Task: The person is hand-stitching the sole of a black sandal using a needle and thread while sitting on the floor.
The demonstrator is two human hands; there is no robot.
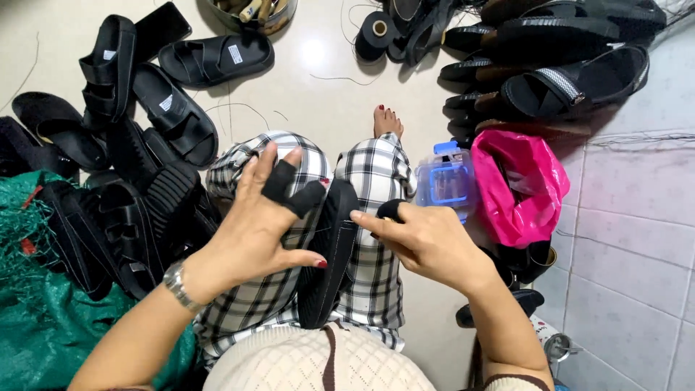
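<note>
Between the knees, on the checked trousers point(376, 181), a black sandal point(329, 253) stands on its edge, sole side turned toward the left hand point(253, 224). That balance looks like the weak point to me: the sandal rests on soft cloth across the lap, and a shift of either leg, or a push from one side alone, could tip it down toward the floor point(311, 87). It also sits near a blue plastic box point(445, 181) and a pink bag point(517, 185) beside the right knee, so a slip that way could knock the box over. Loose threads lie across the tiles and could snag a strap or a finger.

Her left hand is spread wide, fingers fanned and lifted, with black finger guards over two of them; the palm and thumb press against the side of the sandal, steadying rather than gripping it. A metal watch point(177, 284) sits on that wrist. The right hand point(427, 242) is partly curled, forefinger stretched out so its tip touches the sandal's upper edge, and the other fingers are closed around something small and black that I cannot make out; whether a needle is there I cannot tell.

Heaps of black sandals point(137, 130) lie to the left on green netting point(36, 318), and another stack point(550, 65) is piled at the far right.
</note>
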